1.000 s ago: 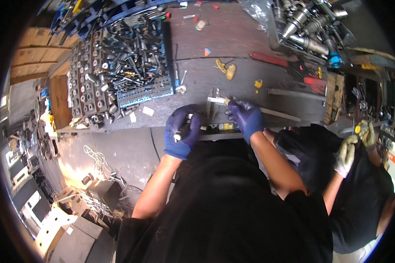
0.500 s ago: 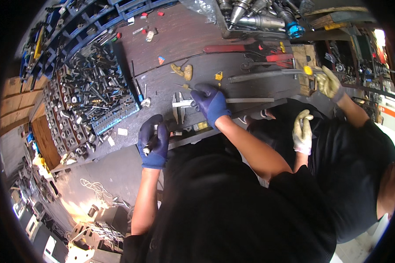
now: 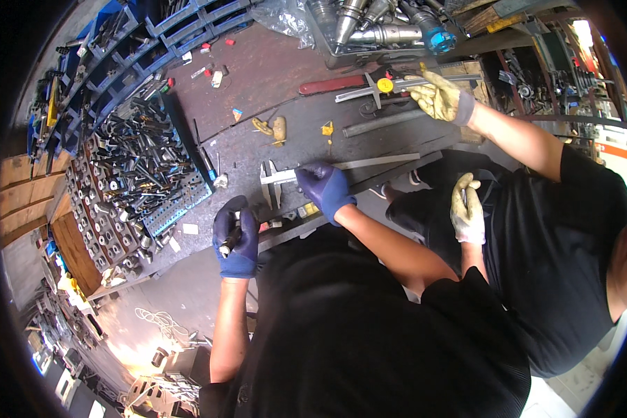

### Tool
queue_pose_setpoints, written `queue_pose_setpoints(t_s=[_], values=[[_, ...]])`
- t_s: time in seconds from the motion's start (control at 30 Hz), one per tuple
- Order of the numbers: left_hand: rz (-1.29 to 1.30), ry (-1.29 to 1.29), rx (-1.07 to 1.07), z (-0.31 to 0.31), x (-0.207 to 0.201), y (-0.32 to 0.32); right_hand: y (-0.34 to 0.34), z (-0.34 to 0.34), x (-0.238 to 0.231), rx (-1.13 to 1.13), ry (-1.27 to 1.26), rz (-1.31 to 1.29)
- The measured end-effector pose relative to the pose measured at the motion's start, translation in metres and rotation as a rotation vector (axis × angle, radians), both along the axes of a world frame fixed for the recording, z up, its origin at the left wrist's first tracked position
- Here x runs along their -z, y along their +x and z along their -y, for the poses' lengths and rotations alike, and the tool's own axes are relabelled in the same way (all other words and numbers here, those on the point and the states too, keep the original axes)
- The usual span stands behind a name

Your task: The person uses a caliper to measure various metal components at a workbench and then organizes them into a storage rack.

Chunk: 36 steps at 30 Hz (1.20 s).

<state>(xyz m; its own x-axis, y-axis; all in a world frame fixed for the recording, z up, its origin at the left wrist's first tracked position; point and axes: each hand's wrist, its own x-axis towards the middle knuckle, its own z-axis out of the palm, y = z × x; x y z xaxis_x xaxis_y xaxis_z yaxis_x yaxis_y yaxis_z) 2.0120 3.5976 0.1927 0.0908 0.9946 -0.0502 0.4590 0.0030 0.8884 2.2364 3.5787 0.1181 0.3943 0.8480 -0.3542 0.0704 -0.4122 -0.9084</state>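
Observation:
My left hand [image 3: 234, 233], in a blue-and-purple coated glove, is closed around a short dark cylindrical metal part [image 3: 228, 246] with a shiny end pointing down. My right hand [image 3: 324, 188], gloved alike, is closed over the beam of a long silver vernier caliper [image 3: 380, 161]. The caliper's jaws stick out to the left of that hand, and its beam runs on to the right along the bench. Between the jaws I see nothing held. The right fingertips are partly hidden. Small boxes, one yellow [image 3: 306, 210], lie by the bench's front edge between my hands.
At left lies a blue perforated tray [image 3: 177, 202] heaped with dark cutters, beside rows of metal holders [image 3: 97, 230]. On the right, a co-worker's yellowed glove [image 3: 442, 97] holds a yellow-dial caliper [image 3: 384, 85]. Beyond are a red-handled tool [image 3: 331, 84] and large spindle tools [image 3: 390, 35].
The co-worker's raised hand has brought the yellow-dial caliper left over the bench. My right hand has settled lower over the silver caliper. The whole view has shifted a little.

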Motion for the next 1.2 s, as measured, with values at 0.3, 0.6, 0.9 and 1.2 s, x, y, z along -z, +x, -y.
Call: queue_pose_setpoints(t_s=[0.3, 0.6, 0.9, 1.2], values=[[-0.047, 0.053, 0.009, -0.001, 0.0, 0.0, 0.01, 0.006, 0.004, -0.034, -0.119, -0.146], [-0.036, 0.054, 0.003, -0.001, -0.012, 0.002, 0.005, 0.013, -0.021, -0.257, -0.337, -0.132], [-0.027, 0.037, 0.042, -0.003, -0.021, -0.001, 0.004, 0.017, 0.017, -0.364, -0.236, 0.293], [-0.069, 0.121, 0.071, -0.003, -0.018, 0.0, 0.004, 0.008, 0.013, -0.31, -0.338, 0.142]])
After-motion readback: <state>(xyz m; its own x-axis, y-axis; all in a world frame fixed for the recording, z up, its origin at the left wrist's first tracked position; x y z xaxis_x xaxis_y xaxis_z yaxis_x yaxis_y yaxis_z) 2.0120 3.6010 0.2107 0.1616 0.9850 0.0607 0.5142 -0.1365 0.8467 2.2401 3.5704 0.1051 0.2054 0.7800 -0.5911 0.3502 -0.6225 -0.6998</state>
